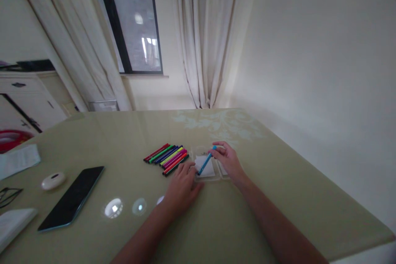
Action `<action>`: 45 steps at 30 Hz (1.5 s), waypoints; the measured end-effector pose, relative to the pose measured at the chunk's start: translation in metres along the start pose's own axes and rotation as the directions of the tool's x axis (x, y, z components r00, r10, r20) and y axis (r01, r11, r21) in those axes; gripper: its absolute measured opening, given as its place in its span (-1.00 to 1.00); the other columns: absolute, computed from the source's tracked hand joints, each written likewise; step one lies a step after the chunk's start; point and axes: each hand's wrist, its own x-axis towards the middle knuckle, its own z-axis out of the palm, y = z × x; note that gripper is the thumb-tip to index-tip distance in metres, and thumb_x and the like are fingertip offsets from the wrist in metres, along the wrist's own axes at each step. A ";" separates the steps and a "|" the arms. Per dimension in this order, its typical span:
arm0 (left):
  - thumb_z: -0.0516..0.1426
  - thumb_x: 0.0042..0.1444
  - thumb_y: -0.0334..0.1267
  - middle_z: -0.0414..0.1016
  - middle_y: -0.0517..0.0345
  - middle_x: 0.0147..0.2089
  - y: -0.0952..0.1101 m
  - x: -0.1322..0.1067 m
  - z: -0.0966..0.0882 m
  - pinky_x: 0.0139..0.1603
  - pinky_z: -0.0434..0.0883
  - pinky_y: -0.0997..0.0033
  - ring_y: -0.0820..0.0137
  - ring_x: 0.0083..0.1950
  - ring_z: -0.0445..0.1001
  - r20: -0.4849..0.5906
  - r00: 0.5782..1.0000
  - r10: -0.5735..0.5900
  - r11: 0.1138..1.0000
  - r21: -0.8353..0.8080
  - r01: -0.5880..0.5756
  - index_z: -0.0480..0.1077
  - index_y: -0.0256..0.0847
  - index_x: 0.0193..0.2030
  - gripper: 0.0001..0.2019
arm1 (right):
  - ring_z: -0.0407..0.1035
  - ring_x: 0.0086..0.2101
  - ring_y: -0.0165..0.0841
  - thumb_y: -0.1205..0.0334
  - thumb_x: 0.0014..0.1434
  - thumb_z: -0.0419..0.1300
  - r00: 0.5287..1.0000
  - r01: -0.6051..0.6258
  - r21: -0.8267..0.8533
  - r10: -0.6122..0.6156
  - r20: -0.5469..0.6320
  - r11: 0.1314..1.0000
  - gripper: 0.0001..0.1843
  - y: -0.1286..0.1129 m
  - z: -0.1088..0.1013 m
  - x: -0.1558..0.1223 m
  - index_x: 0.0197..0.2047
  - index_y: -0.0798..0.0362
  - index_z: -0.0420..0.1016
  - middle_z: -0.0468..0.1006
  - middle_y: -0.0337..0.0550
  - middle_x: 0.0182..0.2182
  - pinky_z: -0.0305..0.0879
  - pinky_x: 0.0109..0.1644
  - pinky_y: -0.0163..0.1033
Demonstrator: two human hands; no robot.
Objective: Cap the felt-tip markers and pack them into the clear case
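My right hand (227, 160) pinches a blue marker (206, 160) and holds it slanted over a clear plastic case (206, 177) with a white insert. My left hand (183, 185) lies flat on the table, fingers spread, its fingertips touching the case's left edge. A row of several coloured markers (167, 158) lies on the table just left of the case, apart from both hands.
The olive-green glossy table (278, 198) also carries a dark tablet (71, 198), a white oval object (53, 180), glasses (8, 196) and papers (17, 161) at the left. A wall runs along the right, with curtains and a window behind.
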 end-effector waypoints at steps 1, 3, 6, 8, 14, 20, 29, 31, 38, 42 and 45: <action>0.24 0.24 -0.20 0.43 -0.05 0.24 0.000 0.000 0.000 0.28 0.39 -0.03 0.06 0.27 0.37 0.021 1.000 0.005 1.000 -0.014 -0.005 0.44 -0.13 -0.03 -0.80 | 0.60 -0.24 -0.19 -0.10 -0.01 0.49 1.000 0.007 -0.006 -0.007 -0.006 1.000 -0.46 0.000 -0.002 0.001 -0.07 0.00 0.48 0.72 -0.10 -0.30 0.47 -0.12 -0.11; 0.25 0.23 -0.23 0.44 -0.03 0.20 0.000 -0.001 -0.002 0.25 0.42 0.05 0.11 0.24 0.40 0.056 0.998 0.024 0.998 -0.065 -0.020 0.44 -0.13 -0.10 -0.86 | 0.60 -0.22 -0.19 -0.12 0.01 0.47 0.999 0.028 -0.028 -0.028 -0.017 0.999 -0.47 -0.002 -0.006 0.002 -0.07 0.01 0.50 0.72 -0.08 -0.28 0.46 -0.09 -0.10; 0.27 0.21 -0.23 0.47 0.00 0.14 0.002 0.000 -0.005 0.20 0.44 0.14 0.16 0.19 0.45 0.084 0.995 0.049 0.989 -0.143 -0.036 0.44 -0.12 -0.14 -0.87 | 0.59 -0.27 -0.23 -0.13 0.04 0.45 0.999 0.034 -0.061 -0.035 -0.012 0.998 -0.48 -0.004 -0.007 0.001 -0.06 0.04 0.54 0.71 -0.09 -0.32 0.46 -0.11 -0.12; 0.29 0.20 -0.23 0.48 0.02 0.11 0.003 0.001 -0.006 0.17 0.45 0.14 0.16 0.16 0.46 0.094 0.995 0.037 0.985 -0.173 -0.021 0.44 -0.10 -0.10 -0.83 | 0.57 -0.33 -0.25 -0.11 0.04 0.44 1.000 0.028 -0.074 -0.028 0.005 0.997 -0.48 -0.003 -0.006 0.001 -0.06 0.06 0.56 0.70 -0.10 -0.36 0.46 -0.17 -0.14; 0.34 0.11 -0.23 0.51 0.03 0.12 0.005 0.003 -0.003 0.22 0.42 0.11 0.13 0.17 0.47 0.115 0.993 -0.007 0.965 -0.261 0.037 0.34 -0.10 0.12 -0.54 | 0.57 -0.37 -0.25 -0.05 0.08 0.41 0.999 0.031 -0.138 -0.025 0.045 0.990 -0.55 0.008 0.005 -0.002 -0.06 0.07 0.59 0.69 -0.11 -0.39 0.46 -0.22 -0.16; 0.33 0.14 -0.21 0.43 0.02 0.22 0.006 0.002 -0.002 0.23 0.43 0.14 0.14 0.21 0.46 0.095 0.994 0.052 0.961 -0.276 -0.024 0.35 -0.03 0.20 -0.51 | 0.60 -0.27 -0.21 0.00 0.16 0.36 0.991 0.108 -0.316 -0.076 0.111 0.943 -0.54 0.022 0.013 -0.007 0.05 0.08 0.55 0.69 -0.08 -0.30 0.49 -0.13 -0.13; 0.33 0.17 -0.21 0.50 0.05 0.18 0.007 0.002 -0.003 0.21 0.45 0.15 0.15 0.19 0.47 0.107 0.986 0.132 0.980 -0.163 -0.113 0.52 -0.09 -0.01 -0.74 | 0.51 -0.22 -0.26 0.27 0.30 0.26 0.938 0.336 -0.728 -0.143 0.315 0.598 -0.88 0.013 0.020 -0.019 -0.25 0.04 0.64 0.66 -0.09 -0.26 0.37 -0.08 -0.20; 0.33 0.19 -0.18 0.53 0.04 0.13 0.007 0.002 -0.003 0.16 0.46 0.15 0.13 0.16 0.48 0.126 0.982 0.142 0.984 -0.126 -0.126 0.54 -0.10 -0.05 -0.79 | 0.50 -0.19 -0.24 0.29 0.31 0.24 0.925 0.369 -0.773 -0.126 0.358 0.515 -0.85 0.008 0.021 -0.021 -0.28 0.04 0.65 0.66 -0.09 -0.27 0.34 -0.05 -0.19; 0.24 0.29 -0.10 0.54 0.03 0.12 0.006 0.003 -0.010 0.16 0.44 0.21 0.19 0.13 0.49 0.070 0.978 0.195 0.974 -0.130 -0.185 0.50 -0.11 0.06 -0.74 | 0.53 -0.12 -0.22 0.31 0.31 0.25 0.916 0.388 -0.769 -0.116 0.385 0.509 -0.83 0.004 0.018 -0.022 -0.12 0.05 0.68 0.68 -0.06 -0.16 0.34 0.03 -0.17; 0.07 0.42 -0.18 0.54 0.00 0.02 -0.013 0.007 -0.020 0.13 0.41 0.16 0.18 0.08 0.49 -0.101 0.994 -0.035 0.996 0.080 0.043 0.51 -0.13 0.02 -0.78 | 0.54 -0.24 -0.27 0.26 0.32 0.25 0.929 0.367 -0.720 -0.195 0.314 0.589 -0.83 0.007 0.012 -0.017 -0.09 0.04 0.67 0.68 -0.07 -0.20 0.38 -0.05 -0.18; 0.10 0.38 -0.23 0.51 -0.04 -0.02 -0.031 0.008 -0.027 0.08 0.39 0.07 0.08 0.05 0.44 -0.146 0.972 -0.183 0.915 0.336 0.222 0.52 -0.17 -0.05 -0.82 | 0.54 -0.26 -0.27 0.26 0.32 0.26 0.926 0.376 -0.694 -0.252 0.280 0.614 -0.86 0.008 0.011 -0.014 -0.14 0.02 0.67 0.68 -0.10 -0.25 0.39 -0.07 -0.18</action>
